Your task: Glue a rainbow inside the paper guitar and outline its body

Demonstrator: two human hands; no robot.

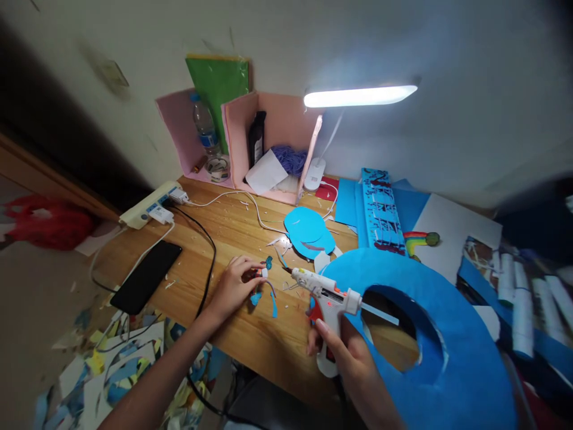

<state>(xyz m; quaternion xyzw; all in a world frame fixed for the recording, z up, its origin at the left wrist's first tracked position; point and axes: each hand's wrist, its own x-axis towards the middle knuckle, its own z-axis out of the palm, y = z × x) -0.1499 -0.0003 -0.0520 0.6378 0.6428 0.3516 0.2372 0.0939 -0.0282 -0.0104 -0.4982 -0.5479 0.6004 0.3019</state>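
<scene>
My right hand (342, 352) grips a white hot glue gun (329, 295) by its handle, close to the red trigger. A translucent glue stick (380, 313) pokes out of its back end, and the nozzle points left. My left hand (235, 283) pinches a small piece (256, 273) with white, red and dark parts over the desk; its kind I cannot make out. Little blue paper scraps (274, 303) lie beside those fingers. Behind the nozzle rest blue paper discs (308, 230). A large blue ring (452, 322) with a hollow centre lies to the right of the glue gun.
A lit lamp (360, 97) hangs over the wooden desk (242, 230). At left are a power strip (150, 205), a black phone (147, 278) and cables. Pink board dividers (239, 134) hold a water bottle (205, 126). White rolls (521, 310) lie far right; paper scraps (120, 376) cover the floor.
</scene>
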